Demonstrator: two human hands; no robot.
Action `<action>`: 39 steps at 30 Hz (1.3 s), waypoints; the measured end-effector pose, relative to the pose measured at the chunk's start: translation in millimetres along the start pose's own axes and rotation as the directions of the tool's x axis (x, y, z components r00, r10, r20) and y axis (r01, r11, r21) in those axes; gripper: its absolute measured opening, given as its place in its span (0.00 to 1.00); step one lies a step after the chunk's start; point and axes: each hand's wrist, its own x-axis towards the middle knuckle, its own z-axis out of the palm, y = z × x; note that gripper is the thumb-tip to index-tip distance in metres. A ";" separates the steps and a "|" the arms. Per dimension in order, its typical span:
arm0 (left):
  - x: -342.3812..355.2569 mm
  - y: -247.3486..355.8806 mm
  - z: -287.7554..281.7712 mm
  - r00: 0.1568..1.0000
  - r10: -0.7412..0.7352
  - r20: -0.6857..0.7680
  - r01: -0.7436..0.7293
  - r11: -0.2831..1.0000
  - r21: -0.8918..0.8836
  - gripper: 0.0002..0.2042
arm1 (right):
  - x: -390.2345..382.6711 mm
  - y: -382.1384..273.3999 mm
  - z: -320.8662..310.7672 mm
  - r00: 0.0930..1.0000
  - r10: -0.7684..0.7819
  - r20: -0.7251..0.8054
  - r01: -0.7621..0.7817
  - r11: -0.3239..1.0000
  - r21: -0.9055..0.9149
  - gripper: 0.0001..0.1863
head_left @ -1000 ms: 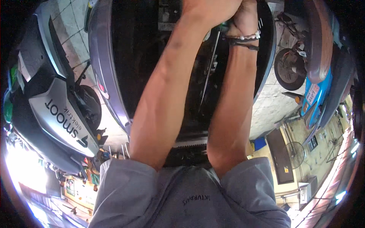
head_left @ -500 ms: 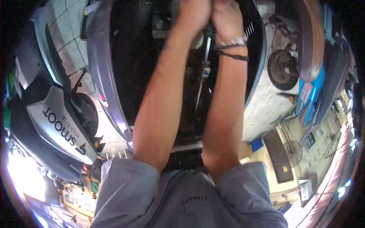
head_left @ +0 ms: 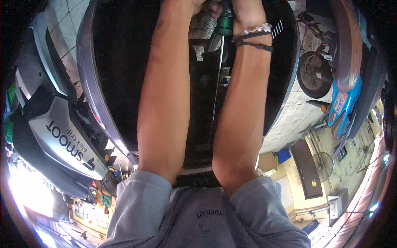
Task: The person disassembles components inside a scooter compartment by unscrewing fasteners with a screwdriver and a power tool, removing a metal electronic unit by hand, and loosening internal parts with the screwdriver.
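At the top edge, a green and black handle (head_left: 226,22) with a long thin metal shaft (head_left: 221,66) shows between my wrists; it looks like a screwdriver. My right hand (head_left: 249,13) lies against the handle and appears closed around it, its fingers mostly hidden. My left hand (head_left: 197,3) is nearly cut off by the top edge, close to the handle's other side. Blurred fingertips show beside the handle; whose they are is unclear. Both forearms reach over a dark vehicle interior or panel (head_left: 120,82) with a grey curved frame (head_left: 89,78).
A grey and black scooter (head_left: 68,132) stands close on the left. To the right are a brown motorcycle seat (head_left: 346,62), a blue body panel (head_left: 341,111) and a wheel (head_left: 312,74). A standing fan (head_left: 322,165) and a brown board (head_left: 306,169) are at lower right.
My hands have moved apart from close together, the left forearm shifting left. The green and black handle has come into view between them. The vehicle frame appears wider in view.
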 end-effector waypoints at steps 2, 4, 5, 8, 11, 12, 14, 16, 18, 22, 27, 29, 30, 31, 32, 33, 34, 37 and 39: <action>-0.1 33.3 -25.9 0.558 0.015 0.830 0.521 0.772 -0.364 0.23 | -8.3 0.6 -1.9 0.983 0.163 0.083 -0.182 0.874 0.451 0.12; 1.9 12.7 21.2 0.861 -0.172 0.478 0.353 0.880 -0.319 0.23 | -14.2 4.3 -3.8 0.951 0.235 0.199 -0.302 0.578 0.758 0.12; -0.2 1.5 37.1 0.972 -0.235 -0.028 0.227 0.960 -0.165 0.23 | -15.3 -2.8 -5.2 0.939 0.230 0.255 -0.333 0.432 0.838 0.12; 8.8 -27.4 12.2 0.999 0.052 0.014 -0.045 0.950 -0.309 0.26 | -13.6 -40.9 -8.0 0.883 0.225 0.412 -0.459 0.232 0.858 0.12; 0.8 1.0 26.7 0.990 0.077 -0.114 -0.118 0.900 -0.419 0.30 | -11.4 -82.4 -23.6 0.833 0.398 0.384 -0.483 0.188 0.855 0.13; -0.3 6.5 18.8 0.999 0.007 0.054 0.018 0.894 -0.448 0.29 | -12.1 -73.1 -21.6 0.843 0.332 0.423 -0.507 0.229 0.831 0.12; -2.6 8.4 15.7 0.974 -0.064 0.218 0.159 0.878 -0.452 0.29 | -15.0 -66.1 -17.2 0.857 0.301 0.418 -0.498 0.275 0.822 0.11; -2.4 -0.6 28.3 0.980 -0.199 0.011 0.197 0.956 -0.218 0.22 | -20.6 -40.9 -8.9 0.876 0.350 0.331 -0.440 0.302 0.846 0.11; 2.3 -22.8 41.2 0.981 -0.143 -0.132 0.085 0.925 -0.371 0.13 | -14.9 -78.4 -3.9 0.828 0.554 0.086 -0.289 0.291 0.912 0.13; 7.4 -59.4 41.3 0.972 -0.122 -0.202 0.050 0.943 -0.329 0.12 | -18.2 -36.2 0.6 0.892 0.416 0.178 -0.334 0.340 0.879 0.15; 4.5 -67.9 30.8 0.947 -0.215 -0.238 0.119 0.924 -0.362 0.13 | -21.3 -28.0 10.1 0.906 0.380 0.188 -0.336 0.373 0.865 0.14; 4.8 -77.2 29.1 0.968 -0.026 -0.250 -0.065 0.935 -0.349 0.14 | -22.3 -26.3 6.0 0.899 0.378 0.221 -0.388 0.453 0.803 0.14; 0.4 -67.1 30.7 0.962 -0.120 -0.246 0.035 0.945 -0.325 0.14 | -22.5 -33.4 1.2 0.894 0.389 0.221 -0.395 0.453 0.799 0.14; -3.9 -56.7 33.2 0.946 -0.213 -0.243 0.135 0.945 -0.299 0.14 | -22.7 -40.6 -3.5 0.886 0.403 0.230 -0.404 0.427 0.809 0.15; -7.2 -44.9 35.9 0.946 -0.217 -0.242 0.140 0.943 -0.301 0.14 | -22.3 -47.3 -6.5 0.881 0.409 0.240 -0.409 0.400 0.820 0.15; -9.9 -33.3 39.8 0.918 -0.257 -0.303 0.196 0.956 -0.218 0.15 | -23.7 -44.6 -7.2 0.877 0.415 0.240 -0.413 0.399 0.819 0.15; -11.3 -28.2 43.3 0.884 -0.290 -0.366 0.257 0.957 -0.137 0.15 | -25.4 -39.6 -7.6 0.894 0.360 0.266 -0.402 0.386 0.830 0.15; 1.9 -66.8 33.7 0.873 0.361 -0.327 -0.325 0.932 0.162 0.16 | -20.5 -36.4 -0.2 0.930 0.214 0.298 -0.354 0.304 0.885 0.16; -12.0 -26.0 47.6 0.937 0.078 -0.340 -0.113 0.990 -0.085 0.16 | -25.1 -23.5 -2.8 0.941 0.161 0.296 -0.328 0.235 0.915 0.16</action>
